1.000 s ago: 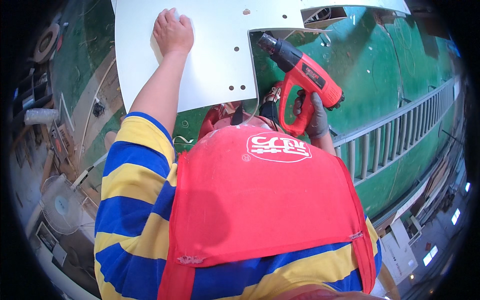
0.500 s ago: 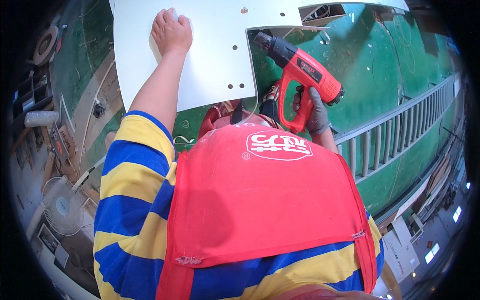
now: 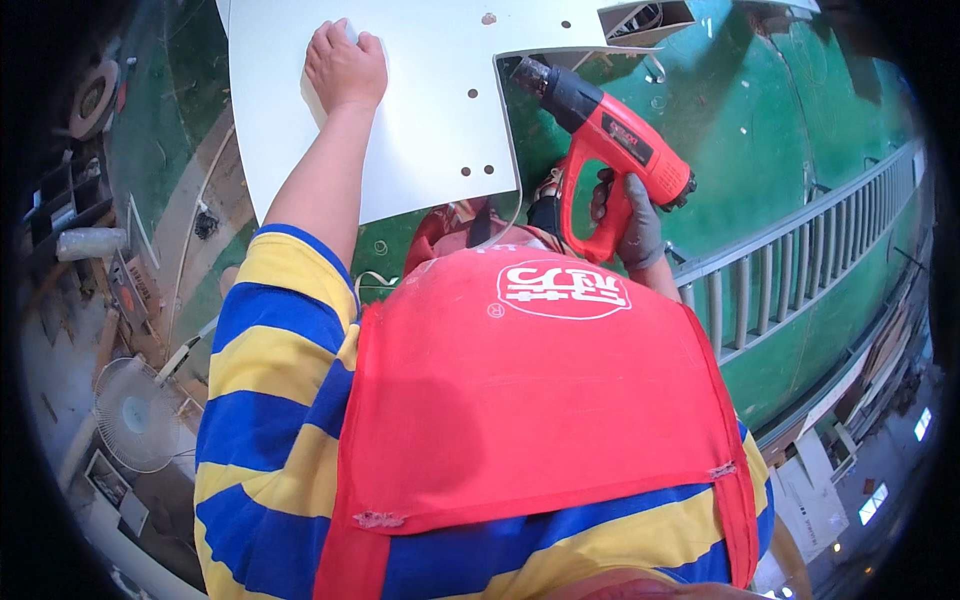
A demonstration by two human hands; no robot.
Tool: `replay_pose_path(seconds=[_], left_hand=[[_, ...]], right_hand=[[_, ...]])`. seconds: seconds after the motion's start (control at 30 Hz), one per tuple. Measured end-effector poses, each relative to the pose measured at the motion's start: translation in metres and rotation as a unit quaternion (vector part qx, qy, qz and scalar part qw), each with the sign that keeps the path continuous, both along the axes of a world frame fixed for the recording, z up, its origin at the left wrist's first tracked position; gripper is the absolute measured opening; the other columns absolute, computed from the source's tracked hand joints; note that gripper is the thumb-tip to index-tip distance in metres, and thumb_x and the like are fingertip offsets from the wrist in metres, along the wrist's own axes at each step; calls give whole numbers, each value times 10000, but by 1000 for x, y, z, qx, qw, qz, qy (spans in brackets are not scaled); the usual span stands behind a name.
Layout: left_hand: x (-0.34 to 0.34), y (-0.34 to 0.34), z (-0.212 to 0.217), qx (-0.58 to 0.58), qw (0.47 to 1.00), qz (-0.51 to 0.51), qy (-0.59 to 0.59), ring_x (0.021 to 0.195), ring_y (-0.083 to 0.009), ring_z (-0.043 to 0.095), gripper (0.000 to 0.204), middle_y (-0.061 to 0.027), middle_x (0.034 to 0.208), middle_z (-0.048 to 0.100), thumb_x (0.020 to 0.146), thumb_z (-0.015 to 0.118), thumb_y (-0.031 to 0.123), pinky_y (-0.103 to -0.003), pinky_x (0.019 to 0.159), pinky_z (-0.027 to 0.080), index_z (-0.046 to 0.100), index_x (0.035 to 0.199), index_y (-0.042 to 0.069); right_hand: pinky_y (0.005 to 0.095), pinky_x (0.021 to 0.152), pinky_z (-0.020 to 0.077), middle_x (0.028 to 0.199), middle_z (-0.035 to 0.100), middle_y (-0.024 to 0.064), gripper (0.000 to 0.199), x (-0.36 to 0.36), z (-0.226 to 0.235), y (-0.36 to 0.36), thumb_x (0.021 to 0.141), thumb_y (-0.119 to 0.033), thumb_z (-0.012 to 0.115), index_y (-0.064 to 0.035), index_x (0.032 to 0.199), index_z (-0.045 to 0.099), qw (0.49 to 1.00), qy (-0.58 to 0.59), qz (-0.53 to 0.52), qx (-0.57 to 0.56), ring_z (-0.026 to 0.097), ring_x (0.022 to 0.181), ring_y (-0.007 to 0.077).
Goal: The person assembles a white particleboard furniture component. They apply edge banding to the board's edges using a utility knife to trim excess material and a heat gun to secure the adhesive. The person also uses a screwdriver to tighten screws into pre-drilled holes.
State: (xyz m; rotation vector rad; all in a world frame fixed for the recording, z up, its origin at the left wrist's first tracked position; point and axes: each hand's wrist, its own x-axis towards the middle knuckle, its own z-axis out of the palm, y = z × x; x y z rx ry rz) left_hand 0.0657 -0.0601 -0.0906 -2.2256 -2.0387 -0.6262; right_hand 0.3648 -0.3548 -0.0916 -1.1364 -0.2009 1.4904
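My right hand [image 3: 640, 226], in a grey glove, grips the handle of a red and black heat gun [image 3: 628, 145]. The gun's dark nozzle points up and left, close to the notched edge of a white panel [image 3: 420, 130] with several dark round holes. My bare left hand [image 3: 345, 72] rests on that panel, left of the holes. Its fingers are curled and drawn together, and something pale shows between thumb and fingers, too small to name. A thin cord [image 3: 512, 215] hangs below the panel corner.
A metal ladder [image 3: 770, 285] lies along the right on the green floor [image 3: 720, 120]. At left stand a white fan [image 3: 135, 415], a roll of plastic wrap [image 3: 92, 243] and a round coil [image 3: 94, 98]. An open box [image 3: 650, 25] is beyond the panel.
The heat gun has tipped slightly, its body shifting a little right and down. My left hand keeps its place on the panel; the whole view has moved slightly.
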Motion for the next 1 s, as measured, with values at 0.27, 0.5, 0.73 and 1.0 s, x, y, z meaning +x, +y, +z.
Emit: replay_pose_path(seconds=[0.27, 0.5, 0.73, 1.0], left_hand=[[2, 1, 4, 2, 1000, -3, 3, 1370, -288, 361, 462, -128, 1421, 445, 960, 460, 299, -431, 1164, 236, 486, 1355, 63], [3, 1, 0, 9, 1000, -3, 1, 1355, -296, 370, 450, -124, 1412, 449, 949, 470, 289, -434, 1148, 252, 503, 1335, 61], [2, 4, -5, 15, 1000, -9, -2, 1353, -290, 370, 435, -117, 1412, 445, 959, 446, 266, -433, 1147, 251, 496, 1346, 74], [5, 1, 2, -7, 1000, -1, 5, 1370, -281, 349, 427, -113, 1431, 422, 972, 419, 244, -434, 1157, 233, 478, 1361, 81]], right_hand=[[274, 602, 499, 878, 650, 54, 334, -1, -1, 2, 936, -334, 650, -67, 1132, 604, 999, 39, -19, 12, 613, 689, 160], [285, 590, 472, 824, 627, 107, 461, -7, 11, 2, 938, -400, 632, 19, 1124, 585, 998, -29, -51, -10, 589, 659, 178], [280, 594, 475, 838, 629, 108, 468, -9, 4, -1, 933, -401, 642, 22, 1125, 586, 997, -29, -69, 1, 594, 669, 180], [282, 596, 477, 837, 628, 107, 483, -8, 10, -2, 926, -411, 647, 19, 1136, 587, 999, -24, -49, -3, 587, 659, 179]])
